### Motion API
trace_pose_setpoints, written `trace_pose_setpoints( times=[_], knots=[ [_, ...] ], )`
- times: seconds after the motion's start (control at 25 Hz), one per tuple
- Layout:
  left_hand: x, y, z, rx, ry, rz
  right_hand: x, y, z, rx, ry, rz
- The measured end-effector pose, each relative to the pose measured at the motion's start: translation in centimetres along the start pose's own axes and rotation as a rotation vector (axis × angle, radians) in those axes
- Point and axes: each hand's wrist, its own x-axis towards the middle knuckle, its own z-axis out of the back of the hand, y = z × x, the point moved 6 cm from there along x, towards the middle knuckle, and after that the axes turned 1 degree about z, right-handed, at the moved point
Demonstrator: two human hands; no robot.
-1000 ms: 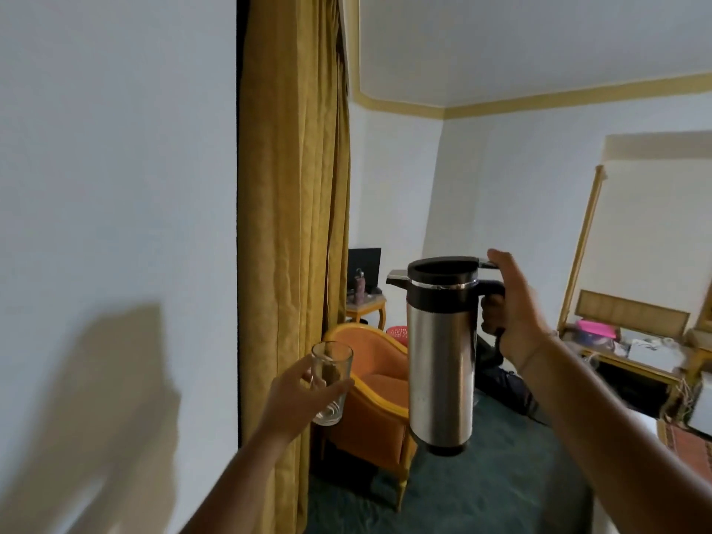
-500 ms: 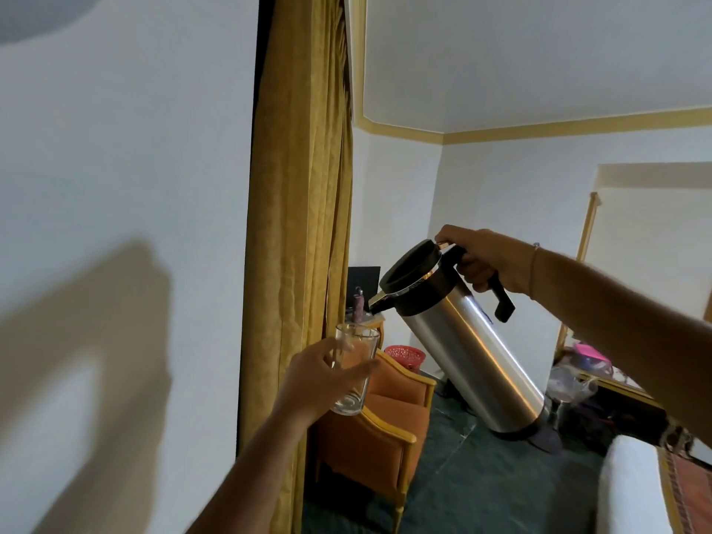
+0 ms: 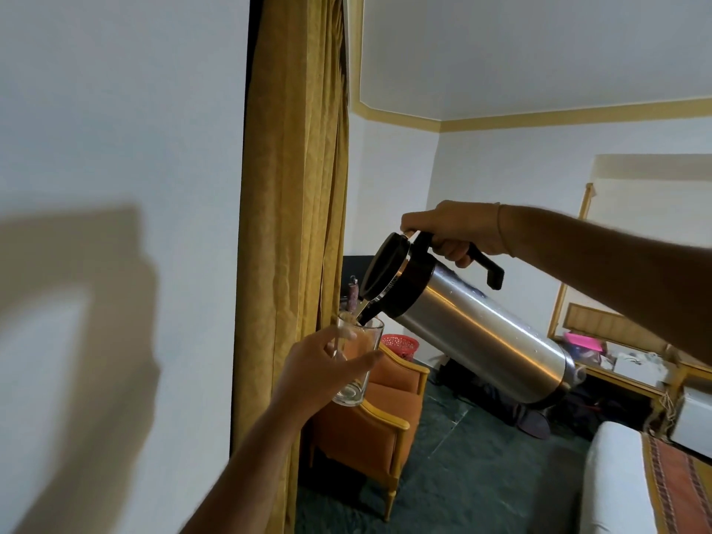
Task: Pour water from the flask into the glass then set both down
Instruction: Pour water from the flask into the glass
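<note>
A steel flask [image 3: 477,333] with a black lid and handle is tipped steeply to the left in mid-air. My right hand [image 3: 454,233] grips its black handle from above. The flask's spout sits just over the rim of a clear glass [image 3: 356,364], which is held upright in the fingers of my left hand [image 3: 316,373]. A thin stream runs down inside the glass, and a little water lies at its bottom.
An orange armchair [image 3: 370,414] with a wooden frame stands below the glass. A mustard curtain [image 3: 296,225] hangs just left of my left hand. A white bed corner [image 3: 612,479] is at the lower right, and a cluttered wooden shelf [image 3: 624,364] stands behind the flask.
The flask went from upright to steeply tilted, its spout now over the glass. My left hand raised the glass toward the spout. Water now runs into the glass.
</note>
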Motion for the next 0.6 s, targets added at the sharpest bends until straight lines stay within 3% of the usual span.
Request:
trace_pose_setpoints(
  times=[0.6],
  knots=[
    [-0.4,1.0,-1.3,-0.047,-0.036,0.018,1.7,6.6,-1.0,-0.46,0.076,-0.026]
  ],
)
